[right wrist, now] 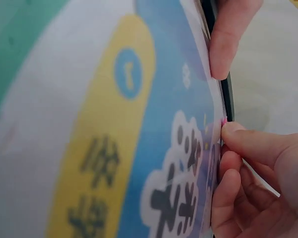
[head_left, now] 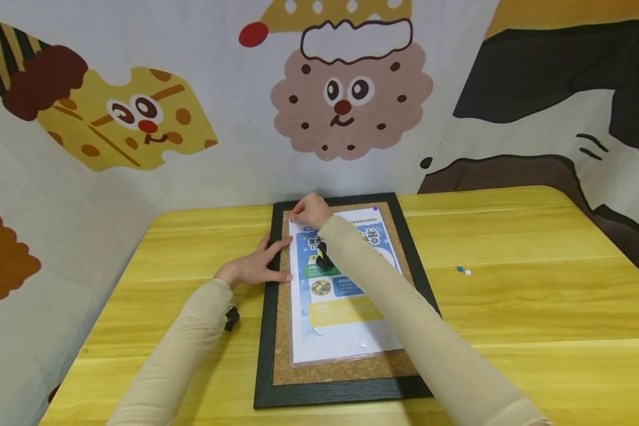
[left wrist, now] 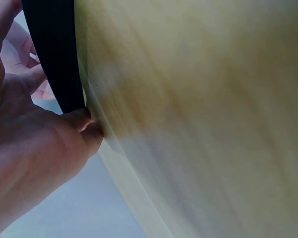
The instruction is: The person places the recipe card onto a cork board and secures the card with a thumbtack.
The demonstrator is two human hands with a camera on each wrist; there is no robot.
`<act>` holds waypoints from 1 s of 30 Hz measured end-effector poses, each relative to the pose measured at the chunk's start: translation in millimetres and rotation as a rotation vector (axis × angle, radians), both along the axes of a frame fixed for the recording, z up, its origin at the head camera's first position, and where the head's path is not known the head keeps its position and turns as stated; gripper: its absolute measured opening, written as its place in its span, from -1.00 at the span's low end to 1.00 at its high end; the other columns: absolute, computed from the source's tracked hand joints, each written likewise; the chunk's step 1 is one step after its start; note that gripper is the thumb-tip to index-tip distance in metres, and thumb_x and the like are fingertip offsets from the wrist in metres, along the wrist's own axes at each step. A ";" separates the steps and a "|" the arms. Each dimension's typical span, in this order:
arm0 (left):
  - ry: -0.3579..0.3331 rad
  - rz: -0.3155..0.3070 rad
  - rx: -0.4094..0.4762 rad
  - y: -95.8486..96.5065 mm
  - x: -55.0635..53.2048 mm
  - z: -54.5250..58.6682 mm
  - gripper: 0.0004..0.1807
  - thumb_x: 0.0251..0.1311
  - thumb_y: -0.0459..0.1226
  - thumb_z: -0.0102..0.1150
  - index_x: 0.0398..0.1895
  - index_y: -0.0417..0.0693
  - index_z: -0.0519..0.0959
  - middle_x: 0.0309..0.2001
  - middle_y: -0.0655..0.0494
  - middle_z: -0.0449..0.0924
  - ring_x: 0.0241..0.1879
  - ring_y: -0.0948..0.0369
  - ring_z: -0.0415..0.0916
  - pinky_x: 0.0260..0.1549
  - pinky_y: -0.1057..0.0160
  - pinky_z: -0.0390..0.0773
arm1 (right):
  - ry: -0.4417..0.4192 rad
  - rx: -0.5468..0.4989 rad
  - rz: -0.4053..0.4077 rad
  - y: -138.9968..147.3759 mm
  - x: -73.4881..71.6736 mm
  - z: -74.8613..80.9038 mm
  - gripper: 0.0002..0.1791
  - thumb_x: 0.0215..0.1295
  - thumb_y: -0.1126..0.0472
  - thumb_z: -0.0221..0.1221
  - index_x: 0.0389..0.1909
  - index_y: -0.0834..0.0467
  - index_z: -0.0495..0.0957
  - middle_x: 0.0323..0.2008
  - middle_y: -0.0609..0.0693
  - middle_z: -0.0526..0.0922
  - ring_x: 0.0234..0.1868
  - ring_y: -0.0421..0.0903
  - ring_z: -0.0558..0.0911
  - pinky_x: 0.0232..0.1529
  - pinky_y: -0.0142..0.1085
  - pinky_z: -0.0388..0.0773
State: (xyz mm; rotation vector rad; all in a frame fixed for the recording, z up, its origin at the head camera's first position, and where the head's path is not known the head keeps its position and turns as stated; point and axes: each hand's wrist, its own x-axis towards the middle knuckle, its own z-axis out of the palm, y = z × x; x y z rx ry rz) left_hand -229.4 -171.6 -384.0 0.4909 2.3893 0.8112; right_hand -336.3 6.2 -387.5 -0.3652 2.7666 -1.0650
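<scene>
One black-framed corkboard [head_left: 346,375] bears one laminated poster [head_left: 341,348] and one purple thumbtack [head_left: 375,208]; one blue thumbtack [head_left: 460,269] and one white thumbtack [head_left: 468,272] lie on the wood-grain table [head_left: 538,296] before a cartoon-printed backdrop [head_left: 223,171]. The left hand [head_left: 255,265], fingers spread, rests across the corkboard's left edge; the right hand [head_left: 313,211] pinches one pink thumbtack [right wrist: 224,120] at the poster's upper-left corner.

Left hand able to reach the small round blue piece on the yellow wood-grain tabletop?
Probably not easily: the left hand holds the black-framed corkboard and the beige-sleeved right arm crosses between; the blue piece lies uncovered.
</scene>
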 end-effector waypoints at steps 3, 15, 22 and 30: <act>0.001 -0.001 -0.002 -0.5 -0.2 0.8 -0.02 0.25 0.01 0.20 0.56 0.12 -0.19 0.45 -0.31 -0.67 0.42 -0.29 -0.47 0.24 -0.34 -0.10 | 0.008 0.015 0.001 -1.7 0.7 1.8 -0.90 0.23 0.22 0.32 -0.30 0.16 0.75 -0.29 -0.02 0.70 -0.24 -0.12 0.57 -0.12 -0.29 0.47; -0.006 -0.003 -0.006 -0.6 0.6 1.5 -0.01 0.25 0.02 0.20 0.56 0.12 -0.20 0.45 -0.30 -0.68 0.42 -0.29 -0.47 0.25 -0.34 -0.10 | -0.007 0.002 -0.002 -3.1 -1.1 -1.4 -0.92 0.22 0.21 0.33 -0.34 0.14 0.74 -0.31 -0.03 0.68 -0.25 -0.11 0.56 -0.12 -0.28 0.46; -0.026 0.016 -0.017 -0.5 -0.5 1.8 0.00 0.25 0.04 0.19 0.56 0.17 -0.22 0.45 -0.27 -0.70 0.42 -0.28 -0.47 0.24 -0.35 -0.10 | -0.046 -0.068 0.023 3.0 0.1 -2.5 -0.89 0.25 0.21 0.30 -0.27 0.16 0.72 -0.26 0.00 0.67 -0.21 -0.09 0.55 -0.10 -0.26 0.44; -0.018 0.005 -0.005 -0.6 -1.4 -0.2 -0.01 0.25 0.01 0.21 0.56 0.13 -0.20 0.45 -0.29 -0.68 0.42 -0.29 -0.47 0.24 -0.35 -0.10 | -0.032 -0.135 0.157 19.7 9.7 -0.2 -0.88 0.28 0.28 0.25 -0.25 0.25 0.70 -0.32 0.04 0.68 -0.34 -0.11 0.54 -0.26 -0.35 0.46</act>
